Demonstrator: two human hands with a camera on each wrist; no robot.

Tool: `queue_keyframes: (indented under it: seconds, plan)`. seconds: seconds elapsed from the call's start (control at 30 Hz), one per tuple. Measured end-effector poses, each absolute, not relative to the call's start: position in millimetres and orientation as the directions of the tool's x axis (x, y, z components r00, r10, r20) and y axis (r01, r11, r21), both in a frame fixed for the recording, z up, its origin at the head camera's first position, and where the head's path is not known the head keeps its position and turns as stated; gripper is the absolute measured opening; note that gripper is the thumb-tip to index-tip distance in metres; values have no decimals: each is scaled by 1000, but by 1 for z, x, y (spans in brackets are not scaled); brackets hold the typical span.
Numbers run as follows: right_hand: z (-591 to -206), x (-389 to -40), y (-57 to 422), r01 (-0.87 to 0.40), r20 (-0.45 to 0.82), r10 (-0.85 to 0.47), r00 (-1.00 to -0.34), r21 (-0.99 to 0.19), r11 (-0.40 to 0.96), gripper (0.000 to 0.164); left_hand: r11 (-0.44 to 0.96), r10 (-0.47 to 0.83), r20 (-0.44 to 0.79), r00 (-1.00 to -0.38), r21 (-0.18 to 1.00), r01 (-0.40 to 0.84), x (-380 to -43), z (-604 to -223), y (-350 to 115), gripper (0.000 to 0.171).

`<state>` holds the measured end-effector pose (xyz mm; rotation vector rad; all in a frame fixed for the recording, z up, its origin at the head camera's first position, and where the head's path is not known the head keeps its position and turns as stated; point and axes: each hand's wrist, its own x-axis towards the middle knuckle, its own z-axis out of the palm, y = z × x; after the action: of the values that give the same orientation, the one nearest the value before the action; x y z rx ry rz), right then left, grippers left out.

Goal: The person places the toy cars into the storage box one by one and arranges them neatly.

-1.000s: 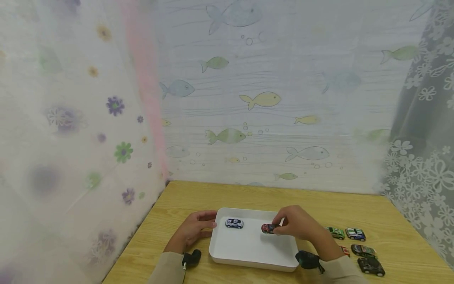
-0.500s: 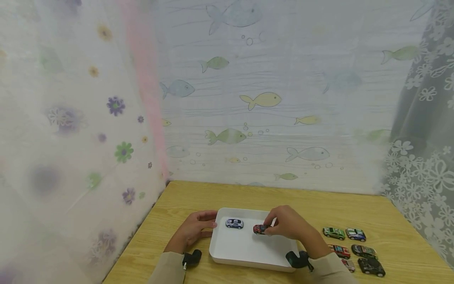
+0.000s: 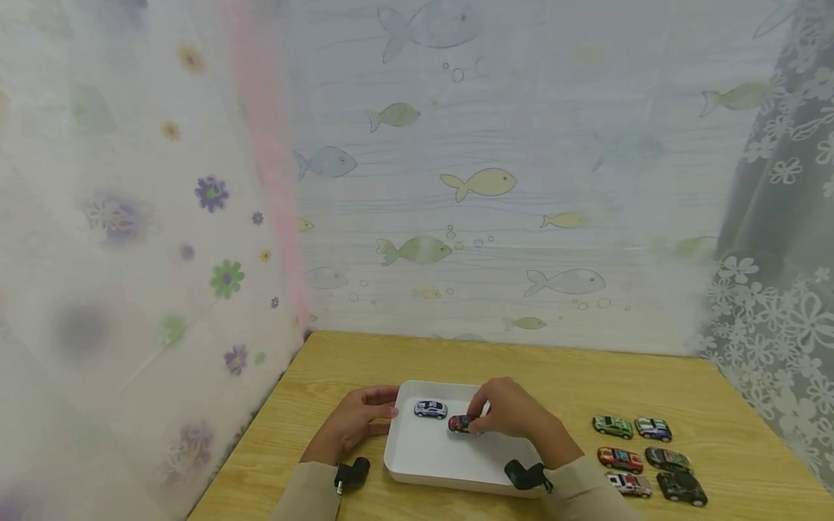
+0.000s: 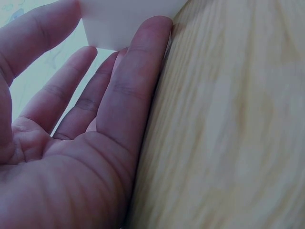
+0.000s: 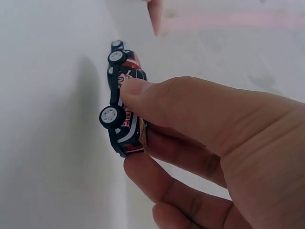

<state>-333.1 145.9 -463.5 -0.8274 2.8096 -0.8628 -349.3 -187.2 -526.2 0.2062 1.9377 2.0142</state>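
Observation:
In the head view my left hand (image 3: 355,421) rests against the left side of a shallow white tray (image 3: 449,477). The left wrist view has its fingers (image 4: 126,90) fairly straight, with tips touching the tray's outer wall (image 4: 126,24). My right hand (image 3: 515,411) pinches a red and black toy car (image 3: 458,423) between thumb and fingers, inside the tray. From the right wrist, the toy car (image 5: 125,102) shows its wheels turned to the tray floor, with a shadow beside it; contact with the floor is unclear. A white and blue toy car (image 3: 431,410) stands to its left.
Right of the tray, several toy cars stand in two columns on the wooden table (image 3: 365,354), among them a green one (image 3: 612,427) and a black one (image 3: 681,489). Patterned curtains (image 3: 495,239) hang behind and at the sides.
My right hand has moved left across the tray with the red and black toy car, closer to the white and blue one. The left hand and tray have stayed put.

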Motion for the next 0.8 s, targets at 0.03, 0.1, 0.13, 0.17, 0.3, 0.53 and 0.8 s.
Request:
queue_keyframes:
  seconds: [0.03, 0.1, 0.13, 0.17, 0.3, 0.53, 0.8]
  plan:
    - [-464, -334, 144, -470, 66, -522, -850, -543, 696, 12, -15, 337, -130, -933, 990, -143, -349, -526, -187, 57]
    - [-464, -335, 140, -465, 56, -520, -852, -537, 704, 12, -20, 338, -135, -931, 988, -151, -349, -526, -187, 57]
    - [-463, -336, 138, -465, 54, -521, -852, -534, 706, 12, -19, 339, -135, -931, 988, -151, -349, -526, -187, 57]
    - [-463, -336, 136, -466, 51, -522, -851, -531, 708, 12, -22, 341, -137, -930, 988, -154, -349, -525, -187, 57]
    - [-464, -338, 127, -469, 42, -527, -849, -518, 715, 11, -31, 347, -136, -928, 987, -156, -349, -525, -187, 58]
    - [-469, -341, 115, -455, 32, -516, -856, -518, 724, 12, -30, 348, -135, -928, 987, -155, -349, -525, -187, 59]
    - [-476, -347, 105, -454, 29, -515, -857, -515, 727, 14, -22, 347, -138, -928, 988, -155, -348, -523, -186, 58]
